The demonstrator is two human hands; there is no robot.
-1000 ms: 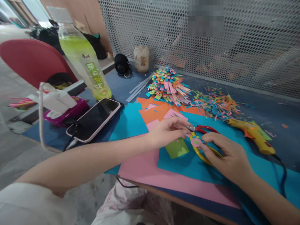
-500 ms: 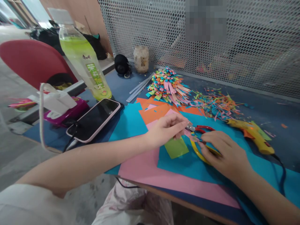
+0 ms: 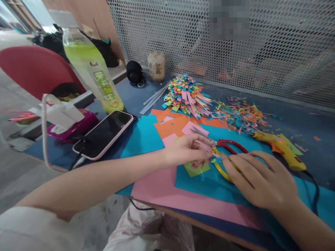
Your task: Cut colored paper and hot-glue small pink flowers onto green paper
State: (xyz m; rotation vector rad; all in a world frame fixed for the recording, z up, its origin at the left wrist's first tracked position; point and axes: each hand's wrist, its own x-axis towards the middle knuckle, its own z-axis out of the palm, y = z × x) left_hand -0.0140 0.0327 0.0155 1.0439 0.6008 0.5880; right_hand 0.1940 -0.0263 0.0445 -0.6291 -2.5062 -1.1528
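Note:
My left hand (image 3: 187, 151) is closed, its thumb and fingertips pinching one side of a small piece of pink, blue and green cut paper (image 3: 215, 157). From the right, the fingertips of my right hand (image 3: 261, 177) close on the other side of it. Beneath and beyond my fingers, scissors (image 3: 230, 142) with red and yellow handles rest on the sheets, blades pointing to the far left. A green paper square (image 3: 197, 170) lies partly under my left hand. Large blue (image 3: 204, 193) and pink (image 3: 154, 184) sheets spread below both hands.
Behind stand a tiered paper-strip tree (image 3: 187, 96) and a heap of paper scraps (image 3: 240, 115). At right lies a yellow glue gun (image 3: 282, 150) with its cord. On the left are a phone (image 3: 104, 134), a drink bottle (image 3: 91, 66) and a purple tissue box (image 3: 73, 122).
My right hand has turned and shifted slightly right, its back now more visible. My left fingers have lowered a little, exposing the scissor blades. The paper piece is still between both hands.

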